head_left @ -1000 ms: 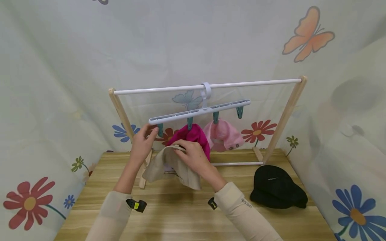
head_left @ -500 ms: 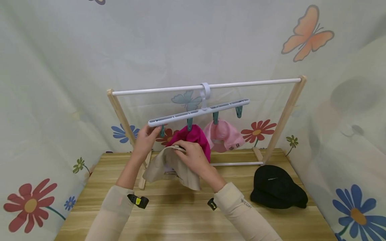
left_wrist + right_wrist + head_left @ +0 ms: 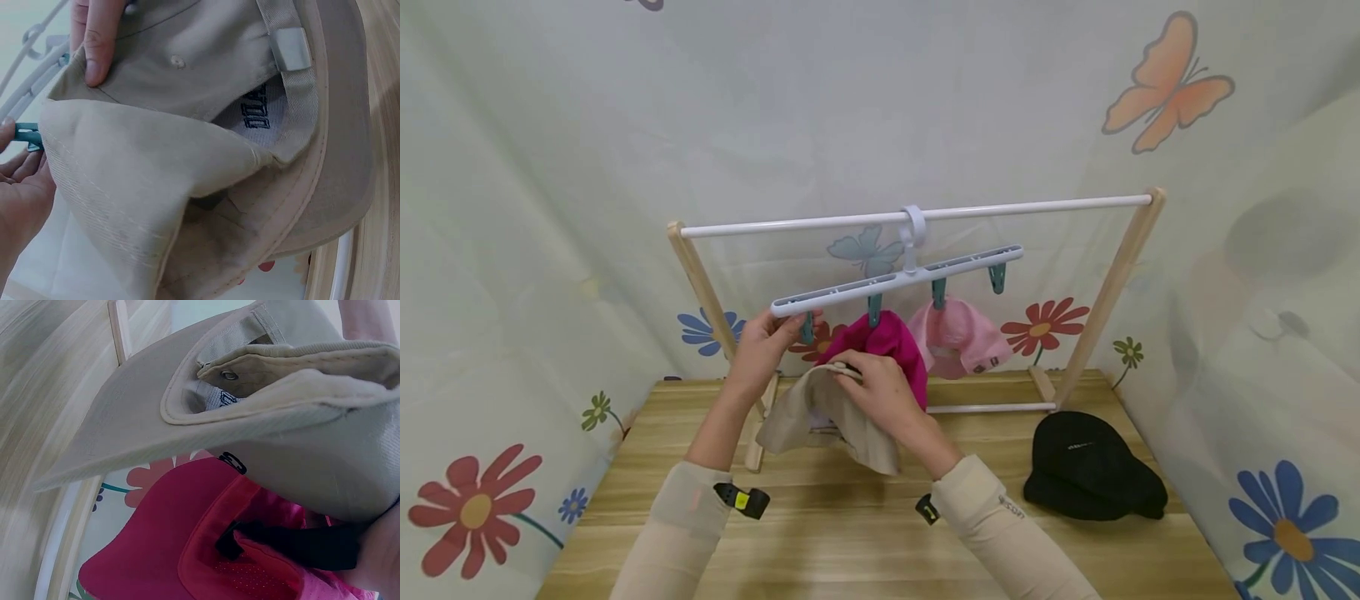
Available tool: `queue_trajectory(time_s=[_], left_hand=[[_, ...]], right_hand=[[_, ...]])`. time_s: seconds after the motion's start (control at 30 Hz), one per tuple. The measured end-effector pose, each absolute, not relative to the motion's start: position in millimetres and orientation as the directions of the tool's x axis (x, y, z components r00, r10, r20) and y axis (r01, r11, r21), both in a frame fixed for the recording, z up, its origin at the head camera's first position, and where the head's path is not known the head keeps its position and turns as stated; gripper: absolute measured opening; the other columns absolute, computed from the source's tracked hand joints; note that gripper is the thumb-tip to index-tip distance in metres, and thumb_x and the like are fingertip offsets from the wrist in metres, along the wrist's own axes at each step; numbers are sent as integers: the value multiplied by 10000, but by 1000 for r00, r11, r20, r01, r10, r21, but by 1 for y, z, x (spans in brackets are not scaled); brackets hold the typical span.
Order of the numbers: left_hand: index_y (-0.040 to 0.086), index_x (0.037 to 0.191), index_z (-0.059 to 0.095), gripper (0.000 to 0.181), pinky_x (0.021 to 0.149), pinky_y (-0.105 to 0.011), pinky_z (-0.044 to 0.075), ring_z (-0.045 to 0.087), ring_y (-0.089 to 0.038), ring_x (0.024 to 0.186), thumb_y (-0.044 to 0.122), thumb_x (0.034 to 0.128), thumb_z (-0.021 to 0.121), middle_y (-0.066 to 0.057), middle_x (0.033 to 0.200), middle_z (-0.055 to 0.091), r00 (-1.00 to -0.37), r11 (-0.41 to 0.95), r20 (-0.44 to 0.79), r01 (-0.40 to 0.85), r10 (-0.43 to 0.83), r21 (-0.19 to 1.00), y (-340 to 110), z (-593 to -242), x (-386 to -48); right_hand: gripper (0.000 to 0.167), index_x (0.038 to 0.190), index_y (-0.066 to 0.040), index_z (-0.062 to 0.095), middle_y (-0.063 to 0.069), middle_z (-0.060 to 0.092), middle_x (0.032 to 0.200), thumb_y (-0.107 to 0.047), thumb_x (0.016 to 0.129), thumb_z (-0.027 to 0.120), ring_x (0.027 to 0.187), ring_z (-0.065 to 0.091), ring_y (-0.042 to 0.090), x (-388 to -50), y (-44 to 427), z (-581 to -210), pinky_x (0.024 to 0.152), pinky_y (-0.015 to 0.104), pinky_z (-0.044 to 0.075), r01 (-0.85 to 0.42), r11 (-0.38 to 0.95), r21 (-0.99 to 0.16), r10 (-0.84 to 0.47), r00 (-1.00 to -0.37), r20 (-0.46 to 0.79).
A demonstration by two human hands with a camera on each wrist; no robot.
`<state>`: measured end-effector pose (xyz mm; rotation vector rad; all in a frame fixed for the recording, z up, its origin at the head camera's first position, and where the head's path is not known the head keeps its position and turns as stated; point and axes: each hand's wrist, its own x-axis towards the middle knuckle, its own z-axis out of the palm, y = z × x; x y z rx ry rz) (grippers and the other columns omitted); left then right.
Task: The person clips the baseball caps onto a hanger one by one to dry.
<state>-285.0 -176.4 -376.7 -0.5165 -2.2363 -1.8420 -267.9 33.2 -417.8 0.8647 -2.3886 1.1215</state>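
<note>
In the head view my left hand [image 3: 760, 350] pinches the teal clip [image 3: 807, 328] at the left end of a pale blue hanger [image 3: 842, 293]. Thumb and fingers close on that clip [image 3: 27, 134] in the left wrist view. My right hand [image 3: 886, 390] grips a beige baseball cap [image 3: 808, 404] by its crown, just below and to the right of the left hand. The cap's brim, strap buckle and inside show in the left wrist view. Behind it a magenta cap [image 3: 906, 354] hangs from a second clip [image 3: 874, 309], partly hidden.
A pink cap [image 3: 955, 329] hangs from a third clip [image 3: 938, 293]; the rightmost clip [image 3: 997, 277] holds nothing. The hanger hooks over the white rod [image 3: 1037, 209] of a wooden-legged rack. A black cap [image 3: 1086, 467] lies on the wooden table [image 3: 820, 550] at right.
My left hand has shifted slightly right and closed on the left end clip, which now sits turned and farther right. The right hand and beige cap have hardly moved.
</note>
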Motion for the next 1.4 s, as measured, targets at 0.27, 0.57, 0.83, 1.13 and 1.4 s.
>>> queue_trajectory(time_s=[0.27, 0.57, 0.83, 1.13, 1.4], left_hand=[[24, 1324, 626, 407, 902, -304, 567, 708, -222, 1074, 312, 1039, 597, -227, 1228, 693, -921, 121, 363, 380, 143, 917, -175, -372, -281], [-60, 1281, 629, 349, 804, -286, 593, 728, -120, 964, 195, 1045, 590, 20, 1040, 773, -929, 84, 354, 363, 110, 928, -169, -365, -276], [-109, 1240, 633, 311, 786, -287, 607, 743, -104, 917, 117, 1028, 608, -258, 1128, 717, -942, 44, 331, 334, 63, 942, -163, -362, -272], [-99, 1212, 650, 277, 811, -279, 604, 735, -104, 908, 85, 1005, 638, -213, 1075, 744, -947, 58, 319, 320, 30, 946, -159, -364, -269], [-99, 1164, 645, 220, 859, -290, 593, 738, -116, 944, 40, 994, 639, -53, 992, 776, -945, 38, 325, 327, 37, 944, -156, -364, -267]], right_hand=[[132, 1092, -151, 746, -11, 751, 1015, -202, 980, 699, 863, 681, 129, -267, 33, -416, 777, 280, 578, -640, 510, -574, -367, -766, 528], [125, 1075, -148, 751, -16, 747, 958, -204, 972, 708, 783, 650, 113, -267, 32, -417, 713, 267, 561, -626, 532, -570, -341, -775, 532], [130, 1076, -148, 752, -12, 735, 902, -213, 972, 706, 710, 614, 102, -267, 30, -417, 646, 246, 534, -588, 549, -594, -317, -804, 503], [130, 1069, -190, 756, -36, 724, 874, -258, 975, 698, 692, 614, 118, -267, 28, -416, 617, 291, 542, -534, 590, -606, -262, -836, 482], [131, 1063, -189, 759, -33, 728, 870, -261, 966, 707, 701, 623, 133, -268, 26, -415, 642, 339, 561, -528, 596, -605, -241, -836, 493]])
